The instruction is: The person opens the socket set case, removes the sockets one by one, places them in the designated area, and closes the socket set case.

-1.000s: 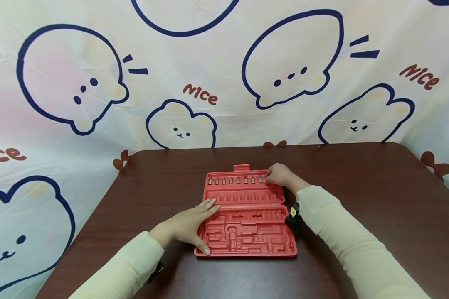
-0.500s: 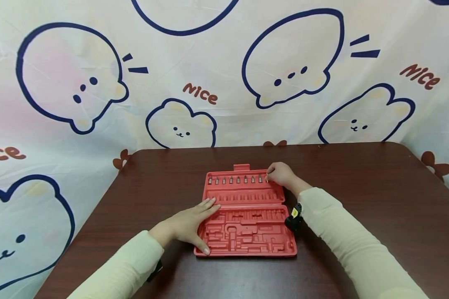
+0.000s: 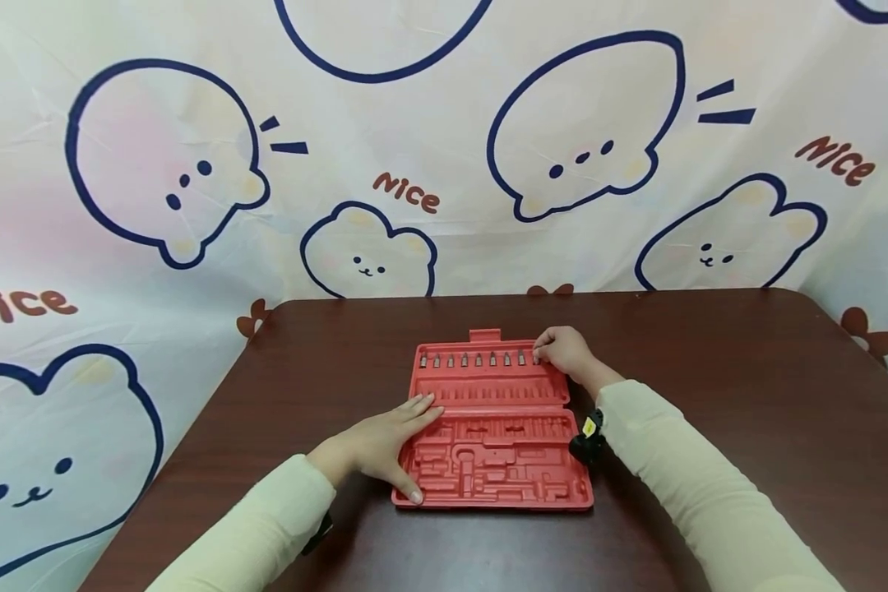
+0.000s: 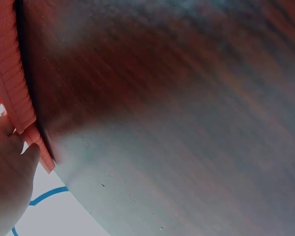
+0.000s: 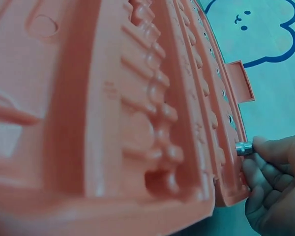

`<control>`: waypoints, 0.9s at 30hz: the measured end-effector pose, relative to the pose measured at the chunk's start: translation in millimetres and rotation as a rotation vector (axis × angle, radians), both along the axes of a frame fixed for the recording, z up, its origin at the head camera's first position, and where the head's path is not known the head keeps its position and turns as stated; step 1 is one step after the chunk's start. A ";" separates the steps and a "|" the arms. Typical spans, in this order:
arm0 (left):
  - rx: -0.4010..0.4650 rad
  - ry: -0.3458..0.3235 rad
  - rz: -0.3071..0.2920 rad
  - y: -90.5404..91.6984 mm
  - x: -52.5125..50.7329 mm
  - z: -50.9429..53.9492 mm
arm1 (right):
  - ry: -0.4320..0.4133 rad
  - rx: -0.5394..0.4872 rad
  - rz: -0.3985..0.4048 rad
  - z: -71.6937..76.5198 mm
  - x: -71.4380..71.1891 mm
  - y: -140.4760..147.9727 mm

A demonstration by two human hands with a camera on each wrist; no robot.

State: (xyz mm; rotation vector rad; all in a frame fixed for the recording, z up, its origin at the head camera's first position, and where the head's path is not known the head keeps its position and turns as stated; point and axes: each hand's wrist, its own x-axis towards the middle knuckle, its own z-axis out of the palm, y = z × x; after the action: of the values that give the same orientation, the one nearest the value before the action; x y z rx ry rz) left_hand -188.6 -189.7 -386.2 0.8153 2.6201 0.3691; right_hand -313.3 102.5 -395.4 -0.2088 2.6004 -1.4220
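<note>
An opened red plastic case [image 3: 488, 403] lies on the brown table, with a row of small metal bits [image 3: 478, 360] along its far half. My left hand [image 3: 377, 440] rests on the case's left edge with fingers spread; the left wrist view shows that hand [image 4: 10, 167] beside the red rim [image 4: 12, 73]. At the far right corner, my right hand [image 3: 568, 352] pinches a small silver bit, seen in the right wrist view as a ridged metal piece [image 5: 244, 148] between the thumb and fingers of the hand [image 5: 280, 182], at the end of the row.
The case's near half has moulded hollows [image 3: 496, 469]. A latch tab [image 3: 484, 335] sticks out from its far edge. The dark brown table [image 3: 747, 395] spreads around the case, and a printed cloth [image 3: 459, 148] hangs behind it.
The head view has shifted slightly, so the scene sits a little to the right. My right hand's fingertips have moved slightly at the row's right end; the left hand stays on the case.
</note>
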 end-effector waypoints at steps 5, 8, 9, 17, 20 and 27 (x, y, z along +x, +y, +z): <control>0.005 0.000 -0.013 -0.2 -1.3 -2.5 | -0.007 -0.099 -0.031 -2.5 2.2 5.9; 0.015 -0.002 -0.015 -1.2 -1.7 -3.6 | -0.016 -0.175 -0.048 0.5 2.3 10.4; 0.016 -0.002 -0.014 -1.3 -1.9 -3.9 | -0.020 -0.200 -0.052 2.4 2.5 12.0; 0.036 -0.010 0.008 -1.3 -0.6 -4.3 | -0.030 -0.187 -0.018 16.0 9.7 28.9; 0.041 -0.020 0.016 -1.0 0.5 -4.3 | -0.026 -0.184 -0.032 19.2 13.7 36.5; 0.034 -0.012 0.015 0.3 -1.3 -3.8 | -0.025 -0.180 -0.104 22.0 24.7 62.0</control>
State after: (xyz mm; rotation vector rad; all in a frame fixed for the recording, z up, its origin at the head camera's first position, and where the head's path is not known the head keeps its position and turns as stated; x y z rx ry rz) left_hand -189.9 -189.4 -390.0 0.8026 2.6165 0.4223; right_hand -288.6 164.5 -373.4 -0.0780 2.4963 -1.6843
